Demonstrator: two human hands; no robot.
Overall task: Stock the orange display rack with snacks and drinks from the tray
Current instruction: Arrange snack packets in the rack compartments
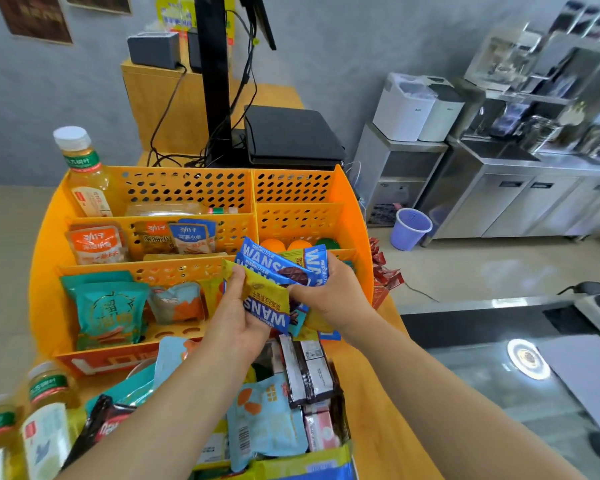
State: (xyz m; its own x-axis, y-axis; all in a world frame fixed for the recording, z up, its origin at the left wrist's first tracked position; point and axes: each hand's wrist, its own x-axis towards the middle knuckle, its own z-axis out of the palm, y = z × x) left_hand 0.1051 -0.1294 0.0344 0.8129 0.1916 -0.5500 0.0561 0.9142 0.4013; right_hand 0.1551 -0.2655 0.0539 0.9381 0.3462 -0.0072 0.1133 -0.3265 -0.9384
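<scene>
Both hands (284,303) clasp blue-and-yellow snack packets (274,271) over orange rack (354,216).

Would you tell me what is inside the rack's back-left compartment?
An upright tea bottle stands at its left; another bottle lies flat. The divider hides anything lower.

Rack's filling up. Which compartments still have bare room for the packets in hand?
Free: orange rack back-right bay and the one in front, both bare. Crowded: left middle pouches, front-left bags. Both hands, left hand, right hand, grip wafer packets.
</scene>
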